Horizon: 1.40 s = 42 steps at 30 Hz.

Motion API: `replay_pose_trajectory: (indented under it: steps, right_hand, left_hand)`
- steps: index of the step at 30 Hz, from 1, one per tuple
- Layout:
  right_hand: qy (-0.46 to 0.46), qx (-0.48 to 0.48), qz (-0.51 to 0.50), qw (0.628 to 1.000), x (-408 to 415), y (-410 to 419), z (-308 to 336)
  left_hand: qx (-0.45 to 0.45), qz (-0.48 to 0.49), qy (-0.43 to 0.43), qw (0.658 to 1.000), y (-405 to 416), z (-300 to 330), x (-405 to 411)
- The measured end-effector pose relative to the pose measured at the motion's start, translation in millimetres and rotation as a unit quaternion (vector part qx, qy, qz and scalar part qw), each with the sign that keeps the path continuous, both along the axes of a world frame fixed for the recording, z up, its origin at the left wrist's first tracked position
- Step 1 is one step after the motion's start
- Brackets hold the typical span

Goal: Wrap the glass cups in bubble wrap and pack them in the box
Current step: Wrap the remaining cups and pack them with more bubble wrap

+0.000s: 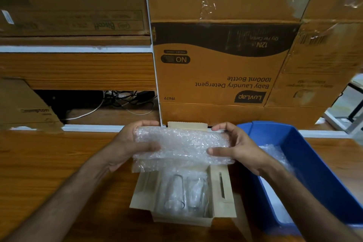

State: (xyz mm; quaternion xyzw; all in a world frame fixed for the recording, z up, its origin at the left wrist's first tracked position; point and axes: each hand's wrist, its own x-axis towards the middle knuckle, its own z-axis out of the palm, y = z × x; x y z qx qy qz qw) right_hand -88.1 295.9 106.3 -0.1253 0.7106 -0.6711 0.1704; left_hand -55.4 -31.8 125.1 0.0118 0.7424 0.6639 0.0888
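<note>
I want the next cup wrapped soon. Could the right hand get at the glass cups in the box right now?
Probably not yet: the right hand and left hand both grip the bubble wrap, which is held over the box and its glass cups.

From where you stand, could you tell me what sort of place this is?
Probably a storeroom or packing area: stacked shipping cartons behind a wooden table, a blue bin holding bubble wrap, and a small open box of glass cups.

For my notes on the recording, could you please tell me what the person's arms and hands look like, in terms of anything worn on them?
Both forearms are bare right to the frame edge, with no sleeves visible. The left hand and right hand wear no gloves, and no rings, watch or bracelets can be seen on them.
</note>
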Motion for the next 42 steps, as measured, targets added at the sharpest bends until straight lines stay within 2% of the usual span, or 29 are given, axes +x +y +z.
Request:
replay_pose_trajectory:
  steps: [6, 10, 12, 15, 19, 21, 23, 25, 27, 31, 34, 38, 40, 42]
  right_hand:
    - [-0.001, -0.027, -0.026, 0.999, 8.1, -8.6, 6.0]
    - [0.008, -0.041, -0.040, 0.998, 6.9, -5.3, 5.4]
    - [0.010, -0.051, -0.034, 0.998, 7.7, -5.6, 5.7]
    - [0.006, -0.054, -0.023, 0.998, 8.7, -7.0, 3.3]
    - [0.000, -0.070, 0.026, 0.997, 9.7, -3.3, 0.8]
    - [0.034, -0.025, 0.029, 0.999, 11.0, -3.7, 0.3]
    - [0.100, 0.031, -0.007, 0.995, 11.5, -8.7, -1.2]
    - [0.117, 0.019, -0.021, 0.993, 12.2, -13.5, -3.0]
    - [0.113, 0.009, -0.009, 0.993, 12.9, -14.9, -4.4]
    - [0.164, 0.097, 0.031, 0.981, 13.1, -17.5, -5.7]
    - [0.220, 0.202, 0.021, 0.954, 16.6, -18.0, -10.0]
    - [0.311, 0.347, 0.051, 0.883, 32.2, -30.6, -11.9]
    - [0.313, 0.371, 0.068, 0.872, 34.4, -38.6, -15.4]
    - [0.284, 0.365, 0.079, 0.883, 33.0, -41.0, -23.4]
  left_hand:
    - [0.042, -0.045, -0.050, 0.997, 6.0, -6.2, 8.8]
    - [0.014, -0.036, 0.003, 0.999, 9.5, -6.1, 11.7]
    - [0.025, -0.039, 0.013, 0.999, 9.6, -4.6, 13.8]
    - [0.041, -0.077, -0.016, 0.996, -0.3, -4.9, 19.1]
    - [0.013, -0.134, -0.048, 0.990, -10.4, -3.3, 23.1]
    - [-0.023, -0.097, -0.056, 0.993, -7.0, -3.2, 19.3]
    - [-0.101, -0.080, -0.029, 0.991, -2.2, -6.4, 13.3]
    - [-0.156, -0.086, -0.036, 0.983, 2.9, -7.6, 8.2]
    - [-0.186, -0.131, -0.059, 0.972, 6.4, -8.0, 5.5]
    - [-0.250, -0.242, -0.024, 0.937, 14.4, -13.5, 0.4]
    - [-0.311, -0.230, 0.014, 0.922, 22.2, -18.4, -1.1]
    - [-0.375, -0.227, 0.057, 0.897, 26.1, -30.1, -0.1]
    - [-0.400, -0.226, 0.083, 0.884, 27.3, -36.4, 2.3]
    - [-0.442, -0.233, 0.121, 0.858, 28.1, -48.7, 7.3]
